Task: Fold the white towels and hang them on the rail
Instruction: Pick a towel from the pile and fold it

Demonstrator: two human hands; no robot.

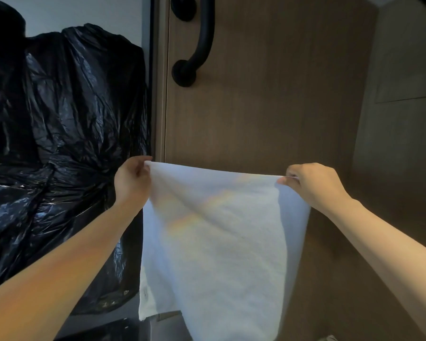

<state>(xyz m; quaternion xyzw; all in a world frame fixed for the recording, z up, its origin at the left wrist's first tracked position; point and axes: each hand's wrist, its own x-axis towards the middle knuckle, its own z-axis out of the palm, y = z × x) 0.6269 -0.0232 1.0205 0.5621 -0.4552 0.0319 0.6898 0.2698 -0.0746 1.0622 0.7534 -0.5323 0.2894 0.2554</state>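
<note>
- Holding the towel [214, 242] up by its top corners, probably to square it for a fold; it hangs before the door [268, 94].
- Left hand [132, 183], at 9 o'clock of the towel, pinches one corner with curled fingers.
- Right hand [314, 184], at 3 o'clock, pinches the other.
- The bar [202, 38] sits at 12 o'clock, well apart.

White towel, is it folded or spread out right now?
Spread out: the left hand and right hand pinch the white towel by its top corners, held apart; it hangs open.

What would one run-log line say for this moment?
white towel: hangs spread before wooden door; left hand: pinches top corner; right hand: pinches other corner
</note>
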